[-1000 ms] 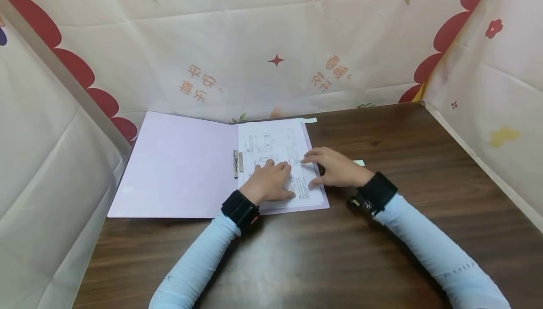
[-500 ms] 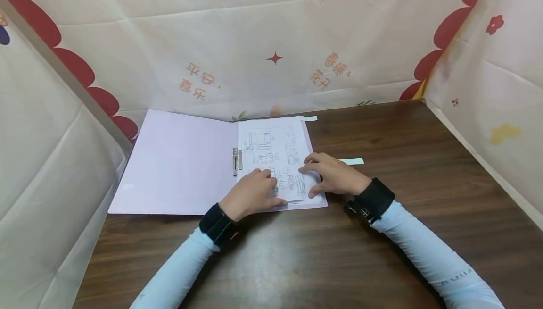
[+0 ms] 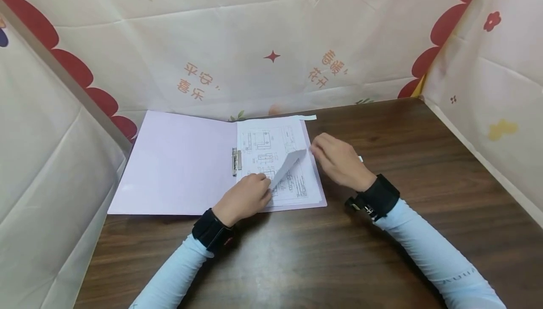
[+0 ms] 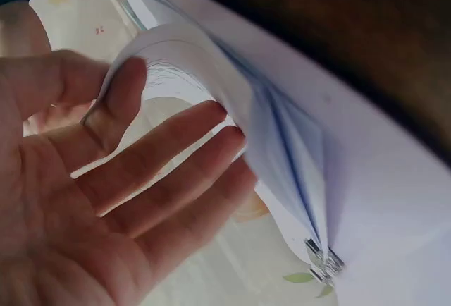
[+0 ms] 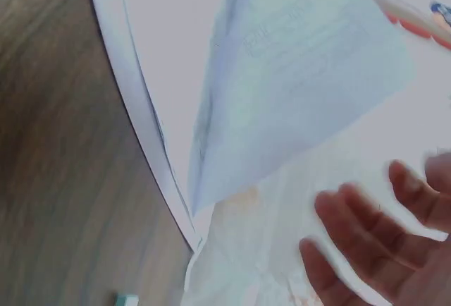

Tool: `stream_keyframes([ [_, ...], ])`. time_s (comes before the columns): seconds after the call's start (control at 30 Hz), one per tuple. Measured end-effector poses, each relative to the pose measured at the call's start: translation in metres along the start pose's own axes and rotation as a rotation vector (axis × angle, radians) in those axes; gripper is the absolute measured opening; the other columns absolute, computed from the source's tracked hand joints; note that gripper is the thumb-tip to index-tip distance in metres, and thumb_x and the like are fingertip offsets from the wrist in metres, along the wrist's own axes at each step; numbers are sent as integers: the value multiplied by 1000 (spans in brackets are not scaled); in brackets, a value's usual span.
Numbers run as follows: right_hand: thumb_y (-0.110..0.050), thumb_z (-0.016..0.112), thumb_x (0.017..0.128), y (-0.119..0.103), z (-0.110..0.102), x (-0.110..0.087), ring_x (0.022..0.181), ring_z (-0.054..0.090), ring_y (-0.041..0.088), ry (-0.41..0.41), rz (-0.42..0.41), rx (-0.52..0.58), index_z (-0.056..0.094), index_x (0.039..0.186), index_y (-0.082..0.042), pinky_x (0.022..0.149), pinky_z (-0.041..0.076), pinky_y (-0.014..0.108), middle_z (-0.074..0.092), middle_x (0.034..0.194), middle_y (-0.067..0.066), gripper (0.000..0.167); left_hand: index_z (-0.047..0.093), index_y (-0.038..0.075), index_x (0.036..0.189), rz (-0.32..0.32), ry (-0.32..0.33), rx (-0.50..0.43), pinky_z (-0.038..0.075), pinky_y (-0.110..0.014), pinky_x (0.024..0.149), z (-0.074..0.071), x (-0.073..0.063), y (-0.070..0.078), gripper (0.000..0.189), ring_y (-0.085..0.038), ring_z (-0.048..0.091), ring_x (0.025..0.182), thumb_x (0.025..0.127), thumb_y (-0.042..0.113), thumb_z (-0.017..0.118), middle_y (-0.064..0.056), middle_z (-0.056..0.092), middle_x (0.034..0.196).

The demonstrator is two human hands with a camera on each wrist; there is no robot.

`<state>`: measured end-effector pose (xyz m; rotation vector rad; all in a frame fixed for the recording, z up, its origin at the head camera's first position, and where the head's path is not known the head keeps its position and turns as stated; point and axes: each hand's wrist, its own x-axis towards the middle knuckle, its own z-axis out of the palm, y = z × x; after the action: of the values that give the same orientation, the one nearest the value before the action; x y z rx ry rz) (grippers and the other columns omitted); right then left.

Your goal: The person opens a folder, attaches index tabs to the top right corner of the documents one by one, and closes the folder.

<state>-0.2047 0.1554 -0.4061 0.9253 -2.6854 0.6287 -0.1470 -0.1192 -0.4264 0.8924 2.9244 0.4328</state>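
Note:
An open lilac folder (image 3: 178,158) lies on the table with printed drawing sheets (image 3: 265,134) on its right side. A metal clip (image 3: 235,162) sits at the fold. My left hand (image 3: 243,198) is at the lower part of the pages. In the left wrist view its thumb and index finger pinch the edge of a curled sheet (image 4: 176,41), other fingers extended. The lifted sheet (image 3: 290,162) stands up at a slant from the pages. My right hand (image 3: 339,158) is raised by the folder's right edge, its fingers (image 5: 352,235) loosely bent and apart from the sheet.
A pale strip (image 3: 308,117) sticks out at the folder's top right corner. The end of another pale strip (image 3: 360,158) shows beside my right hand. Printed cloth (image 3: 271,30) hangs behind the brown table (image 3: 297,257) and along both sides.
My left hand has drawn back to the lower left and a page has lifted with it. My right hand has come off the pages and moved slightly up and right.

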Motion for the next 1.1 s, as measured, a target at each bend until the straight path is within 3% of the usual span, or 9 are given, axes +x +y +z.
stream_keyframes([
  [0.07, -22, 63, 103, 2, -4, -2, 75, 55, 14, -9, -5, 13, 70, 100, -11, 66, 47, 30, 65, 90, 2, 14, 75, 4, 106, -12, 35, 1, 48, -25, 67, -1, -2, -1, 20, -15, 54, 72, 100, 16, 60, -4, 69, 88],
  [0.13, -29, 70, 99, 2, -2, -5, 82, 60, 16, -96, -26, -6, 75, 101, -13, 71, 53, 31, 69, 95, 2, 17, 74, 5, 100, -31, 84, 7, 47, -25, 62, -4, -7, -2, 18, -14, 53, 70, 100, 16, 60, -2, 67, 82],
  [0.2, -37, 78, 92, 1, 5, -6, 101, 65, 21, -220, -55, -36, 77, 111, -14, 86, 58, 38, 72, 116, 6, 31, 73, 7, 95, -55, 150, 26, 45, -24, 59, -7, -14, -3, 17, -13, 52, 68, 99, 17, 60, -1, 65, 79],
  [0.3, -47, 86, 81, -2, 17, -8, 126, 60, 31, -343, -71, -69, 74, 127, -18, 104, 53, 52, 64, 140, 12, 56, 70, 9, 86, -108, 256, 51, 42, -23, 54, -13, -28, -4, 19, -11, 49, 63, 99, 18, 60, 1, 64, 74],
  [0.47, -49, 91, 73, -5, 25, -9, 131, 57, 36, -412, -48, -79, 71, 134, -22, 106, 50, 56, 59, 146, 14, 69, 62, 11, 67, -211, 415, 104, 33, -21, 43, -19, -60, -17, 28, -8, 41, 49, 94, 17, 62, 3, 57, 58],
  [0.57, -49, 92, 72, -3, 25, -9, 130, 57, 36, -426, -36, -95, 72, 132, -22, 106, 50, 55, 59, 146, 14, 69, 53, 12, 56, -296, 465, 139, 26, -22, 39, -20, -82, -27, 37, -9, 34, 42, 92, 15, 63, 3, 46, 49],
  [0.77, -48, 94, 69, -3, 21, -7, 131, 57, 36, -443, -32, -89, 73, 130, -22, 107, 49, 57, 60, 146, 14, 70, 47, 13, 50, -464, 412, 139, 19, -24, 37, -18, -110, -44, 46, -11, 28, 39, 92, 15, 65, 5, 34, 45],
  [0.93, -48, 94, 69, -3, 21, -7, 131, 57, 37, -454, -35, -58, 73, 130, -21, 108, 48, 57, 59, 146, 14, 70, 43, 15, 46, -526, 310, 108, 19, -25, 39, -18, -116, -47, 50, -12, 29, 42, 93, 14, 63, 6, 30, 47],
  [1.1, -50, 92, 69, -4, 24, -6, 132, 56, 37, -459, -28, -70, 73, 131, -22, 108, 48, 57, 58, 148, 13, 71, 41, 17, 45, -565, 175, 103, 25, -27, 39, -26, -118, -37, 54, -14, 35, 44, 95, 19, 61, 5, 31, 49],
])
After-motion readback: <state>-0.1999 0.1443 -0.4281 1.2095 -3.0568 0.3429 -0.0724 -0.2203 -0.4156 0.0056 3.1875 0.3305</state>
